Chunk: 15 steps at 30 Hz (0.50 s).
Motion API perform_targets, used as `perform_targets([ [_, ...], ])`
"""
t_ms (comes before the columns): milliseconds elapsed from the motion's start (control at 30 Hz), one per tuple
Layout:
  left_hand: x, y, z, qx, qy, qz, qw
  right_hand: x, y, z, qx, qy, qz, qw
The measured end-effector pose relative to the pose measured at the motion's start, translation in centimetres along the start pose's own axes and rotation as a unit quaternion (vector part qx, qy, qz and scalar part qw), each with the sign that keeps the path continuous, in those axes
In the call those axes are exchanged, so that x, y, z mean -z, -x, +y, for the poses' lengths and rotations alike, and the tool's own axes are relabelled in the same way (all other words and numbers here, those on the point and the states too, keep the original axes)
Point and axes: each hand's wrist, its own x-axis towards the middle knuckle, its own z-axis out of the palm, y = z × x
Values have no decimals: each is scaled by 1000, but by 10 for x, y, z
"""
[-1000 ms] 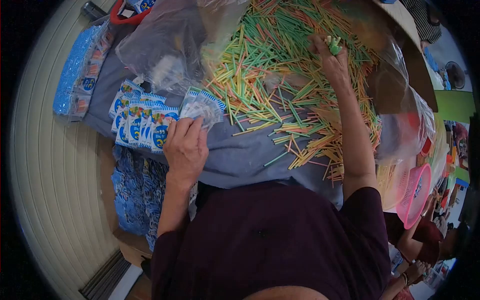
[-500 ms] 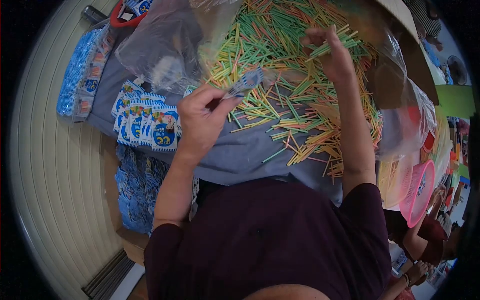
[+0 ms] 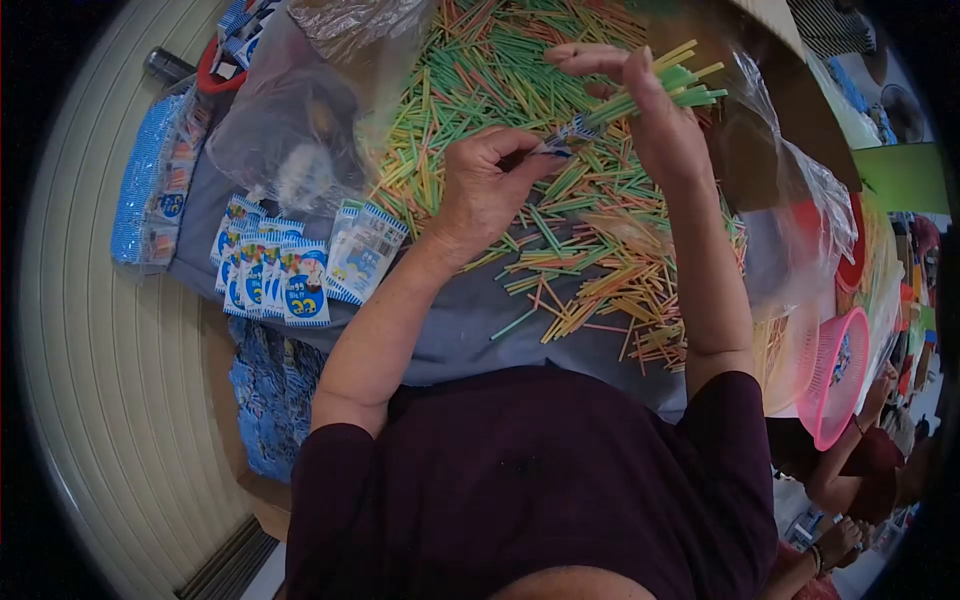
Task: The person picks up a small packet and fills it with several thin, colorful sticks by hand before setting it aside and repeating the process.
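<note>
My left hand [image 3: 480,195] pinches a small blue-and-white printed packet [image 3: 573,131] between thumb and fingertips. The packet's far end lies against the lower ends of a bundle of thin sticks [image 3: 690,90] in green and yellow. That bundle rests across my right hand [image 3: 665,135], held at the thumb while the other fingers stretch out to the left. Under both hands spreads a large loose heap of thin coloured sticks [image 3: 480,60]. Left of my left forearm lie overlapping printed packets [image 3: 303,285], with paler packets [image 3: 365,255] beside them.
A clear plastic bag [image 3: 285,125] lies left of the heap. Further left is a wrapped stack of packets [image 3: 150,185], below a red basket [image 3: 208,72]. A cardboard box wall [image 3: 800,110] and a pink basket [image 3: 838,385] stand at right, near other people.
My left hand has moved right and slightly up, bringing the packet to the stick bundle. My right hand has tilted, its fingers extending left. The paler packets are now uncovered.
</note>
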Motion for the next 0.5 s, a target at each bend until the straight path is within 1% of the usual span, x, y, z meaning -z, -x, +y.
perform_targets([
  [33,-2,-2,1,5,24,3,1000,-4,1,2,-22,0,-5,1000],
  [67,-3,-4,0,4,23,5,1000,-7,1,0,-20,-1,-7,1000],
  [133,-7,-9,-5,36,89,12,995,-11,0,-2,-56,56,-30,996],
  [167,-9,-11,-8,34,88,13,995,-11,-3,3,-53,56,-31,996],
  [233,-10,-15,-13,93,169,19,981,-11,-9,15,-86,0,29,996],
  [267,-9,-16,-16,92,169,20,981,-8,-10,16,-85,1,28,996],
  [333,-5,-20,-16,58,68,4,996,-2,-15,13,-85,-102,5,991],
  [367,-2,-20,-16,59,69,6,996,2,-16,13,-86,-101,3,991],
  [433,4,-22,-7,3,-28,-4,1000,12,-17,13,-95,-177,-36,979],
  [467,6,-23,-8,4,-28,-3,1000,14,-18,13,-95,-176,-38,979],
  [500,7,-23,-10,-2,-18,6,1000,15,-18,11,-77,-223,-28,971],
])
